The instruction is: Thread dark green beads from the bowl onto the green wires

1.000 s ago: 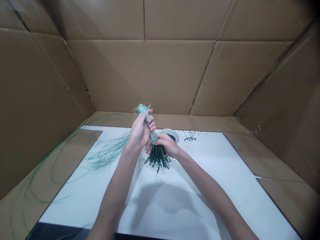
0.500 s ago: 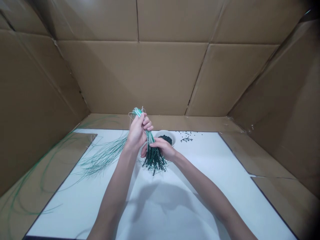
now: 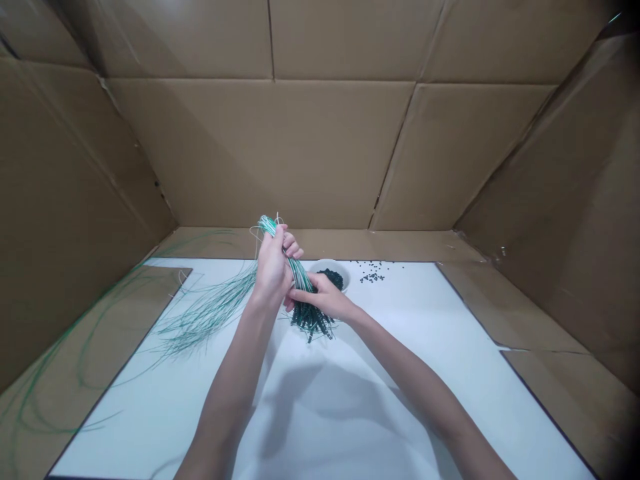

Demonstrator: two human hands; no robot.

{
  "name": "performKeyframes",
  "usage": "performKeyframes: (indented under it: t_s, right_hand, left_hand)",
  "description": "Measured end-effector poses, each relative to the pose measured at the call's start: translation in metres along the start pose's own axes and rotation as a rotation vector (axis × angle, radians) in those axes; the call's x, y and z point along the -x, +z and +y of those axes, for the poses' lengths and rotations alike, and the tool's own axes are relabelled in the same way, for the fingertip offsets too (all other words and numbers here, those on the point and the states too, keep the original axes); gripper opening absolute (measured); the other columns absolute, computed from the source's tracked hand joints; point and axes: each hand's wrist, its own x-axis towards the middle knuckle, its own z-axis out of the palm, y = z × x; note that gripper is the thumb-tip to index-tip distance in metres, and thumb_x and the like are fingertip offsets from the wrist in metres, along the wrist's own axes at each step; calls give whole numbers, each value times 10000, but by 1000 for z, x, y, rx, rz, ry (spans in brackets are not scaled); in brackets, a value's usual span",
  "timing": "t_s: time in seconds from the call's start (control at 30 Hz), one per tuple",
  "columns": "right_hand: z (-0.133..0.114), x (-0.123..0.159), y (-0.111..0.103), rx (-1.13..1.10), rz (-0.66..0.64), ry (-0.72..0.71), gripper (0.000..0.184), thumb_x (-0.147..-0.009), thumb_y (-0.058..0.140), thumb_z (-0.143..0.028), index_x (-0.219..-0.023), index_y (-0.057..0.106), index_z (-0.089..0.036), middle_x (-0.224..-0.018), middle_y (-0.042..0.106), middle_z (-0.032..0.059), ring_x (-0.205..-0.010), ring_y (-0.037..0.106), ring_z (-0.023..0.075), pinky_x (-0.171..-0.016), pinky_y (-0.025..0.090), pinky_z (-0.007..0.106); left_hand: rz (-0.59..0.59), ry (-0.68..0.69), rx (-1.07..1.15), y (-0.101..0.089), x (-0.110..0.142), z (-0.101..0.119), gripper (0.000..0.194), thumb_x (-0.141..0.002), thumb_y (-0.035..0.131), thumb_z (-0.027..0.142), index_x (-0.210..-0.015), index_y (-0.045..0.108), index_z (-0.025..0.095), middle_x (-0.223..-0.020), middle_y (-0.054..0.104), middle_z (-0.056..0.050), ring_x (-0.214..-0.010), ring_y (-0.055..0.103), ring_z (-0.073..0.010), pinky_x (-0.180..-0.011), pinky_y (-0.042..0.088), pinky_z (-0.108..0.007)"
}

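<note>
A thick bundle of green and white strings [image 3: 299, 273] hangs slanting from my left hand [image 3: 273, 267], whose fingers are closed round its upper part. Looped string tops stick out above that fist. Lower down, my right hand [image 3: 327, 297] wraps the same bundle, thumb across the front and fingertips partly hidden behind it. Beneath my right hand the strands end in a tassel of dark beads [image 3: 313, 323], with short string ends poking out. Just behind my right hand stands a white bowl [image 3: 347, 273] holding dark beads [image 3: 333, 277].
Loose green strings [image 3: 210, 313] spread over the white tabletop [image 3: 440, 333] at the left, with longer green strands [image 3: 43, 373] on the cardboard [image 3: 135, 300] beyond. Small dark beads [image 3: 373, 277] lie scattered right of the bowl. Cardboard walls [image 3: 320, 147] enclose the back and sides.
My right thumb has moved left across the bundle, and the hand now wraps the strands more fully. The bundle's top has shifted slightly left. My left hand keeps its hold.
</note>
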Motion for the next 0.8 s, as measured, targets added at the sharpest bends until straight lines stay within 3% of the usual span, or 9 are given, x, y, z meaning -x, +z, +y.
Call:
performKeyframes:
  t_s: [0.2,0.33,0.5,0.57,0.7,0.8]
  right_hand:
    - [3,-3,0,-92,-71,28,426,-622,684,-505,-721,496,-135,-642,616,26,-587,594,168,-637,480,315]
    - [6,-3,2,-87,-58,5,380,-693,626,-483,-704,512,-121,-642,615,42,-576,593,167,-612,476,302]
    - [5,-4,1,-173,-91,38,232,-727,559,-341,-719,496,-117,-616,616,52,-529,588,170,-582,463,287]
    - [4,-2,-1,-242,-168,67,192,-728,493,-276,-688,527,-91,-582,610,75,-520,586,177,-568,457,278]
    - [8,1,-5,-415,-308,90,278,-689,400,-217,-619,597,-33,-506,584,98,-474,564,172,-515,445,254]
    - [12,2,-7,-506,-371,84,298,-665,388,-225,-573,598,-34,-471,566,93,-433,546,166,-484,446,252]
  left_hand:
    - [14,-50,-19,2,1,2,148,-897,360,151,-776,446,147,-553,273,59,-411,275,-41,-402,259,-142]
    - [9,-37,-23,0,0,0,128,-891,376,144,-787,451,147,-551,262,63,-412,270,-41,-407,258,-141]
    - [2,-71,27,0,0,-1,135,-886,387,137,-770,457,151,-547,290,59,-413,300,-46,-413,282,-148]
    - [-54,-145,91,0,-1,2,166,-892,362,137,-760,463,145,-549,321,51,-428,337,-51,-438,326,-157]
    - [-191,-373,219,-4,-3,12,241,-915,300,174,-781,493,123,-603,436,17,-529,465,-70,-559,441,-195]
    - [-237,-423,233,-8,-6,17,261,-925,280,194,-820,506,119,-662,490,1,-516,473,-61,-518,432,-179]
